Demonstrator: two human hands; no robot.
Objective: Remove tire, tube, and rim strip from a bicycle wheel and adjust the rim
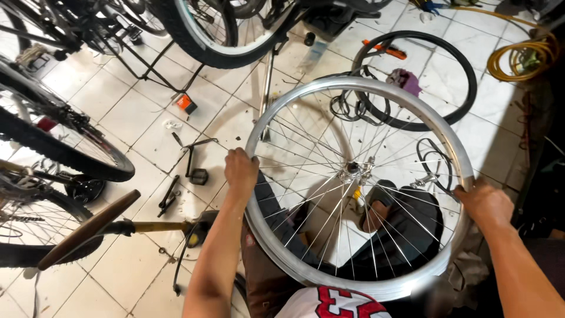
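Tiled floor (118,112) at left carries a pedal crank (194,168). Left hand (241,169), fingers closed on the bare spoked wheel's (306,88) left rim; wheel held over the lap, face up toward camera, hub (355,171) centred. Right hand (486,203) grips right rim. Loose tyre (453,65) behind.

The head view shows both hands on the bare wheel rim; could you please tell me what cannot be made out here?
- Left hand: its fingers curl behind the wheel rim, hidden in the head view.
- Right hand: fingertips wrap behind the rim, out of sight.
- Rim's near edge: blurred above the shirt, itself cut by the bottom edge.
- Hub: too small for detail.
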